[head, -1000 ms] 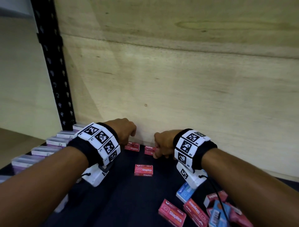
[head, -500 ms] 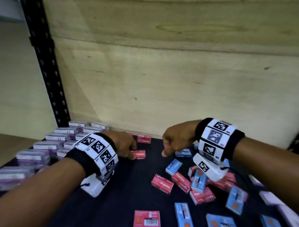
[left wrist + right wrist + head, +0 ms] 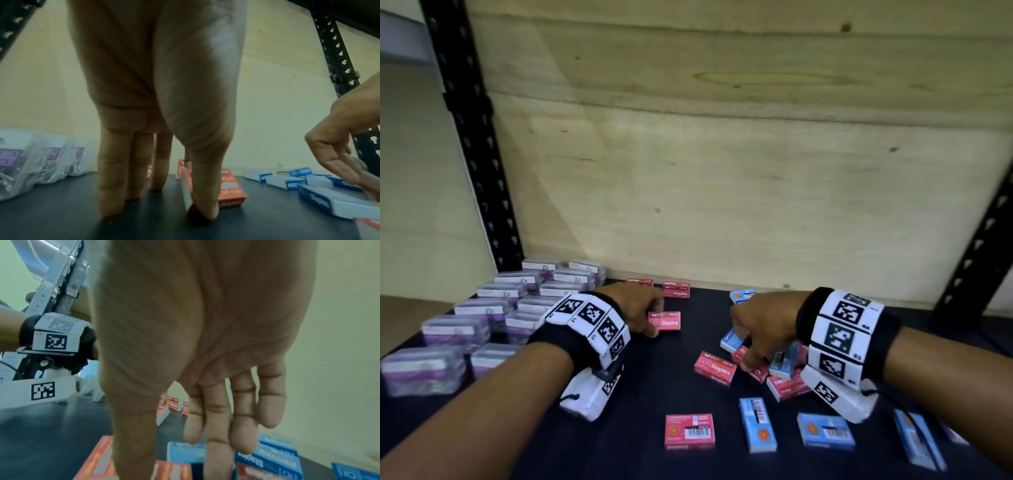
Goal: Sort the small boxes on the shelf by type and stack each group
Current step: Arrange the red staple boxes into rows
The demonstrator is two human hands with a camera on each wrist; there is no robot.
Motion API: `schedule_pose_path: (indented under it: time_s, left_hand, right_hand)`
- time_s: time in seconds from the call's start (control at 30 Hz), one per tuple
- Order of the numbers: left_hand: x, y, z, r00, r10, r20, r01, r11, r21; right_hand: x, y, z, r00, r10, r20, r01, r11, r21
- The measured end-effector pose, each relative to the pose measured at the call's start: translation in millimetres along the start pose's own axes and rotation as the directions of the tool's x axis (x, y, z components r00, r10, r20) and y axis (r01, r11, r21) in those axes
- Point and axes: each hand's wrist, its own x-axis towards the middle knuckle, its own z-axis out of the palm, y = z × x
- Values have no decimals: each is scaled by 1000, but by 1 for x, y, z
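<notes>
Red and blue staples boxes lie scattered on the dark shelf (image 3: 640,394). My left hand (image 3: 654,318) pinches the left end of one red staples box (image 3: 666,321) between thumb and index finger. In the left wrist view that red box (image 3: 230,190) sits slightly tilted against the thumb (image 3: 203,194), and the other fingers stand straight on the shelf. My right hand (image 3: 746,356) reaches down with straight fingers onto a mixed pile of boxes (image 3: 784,370). Its thumb (image 3: 133,443) and fingers (image 3: 242,426) are spread over a red box (image 3: 172,470).
Clear cases with purple labels (image 3: 493,308) fill the left side in rows. Two red boxes (image 3: 676,289) sit against the plywood back wall (image 3: 722,171). A red box (image 3: 690,430) and several blue boxes (image 3: 756,425) lie near the front. Black posts (image 3: 476,137) flank the shelf.
Both hands left the back wall. The left came nearer and took the lone red box. The right moved right and dropped onto the mixed pile, its fingers uncurling.
</notes>
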Motion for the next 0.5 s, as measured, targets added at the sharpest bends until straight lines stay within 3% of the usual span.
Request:
schedule_pose_path:
  time_s: [0.27,0.5]
  left_hand:
    - [-5,-4,5,1000,6,-14,-7,1000,-8]
    - [-3,-11,9,999,1,-48,-2,1000,-12]
  right_hand:
    - [0,-6,2,999,-31,-8,32,994,109]
    - [1,1,-23,990,-100,-101,119,973,199]
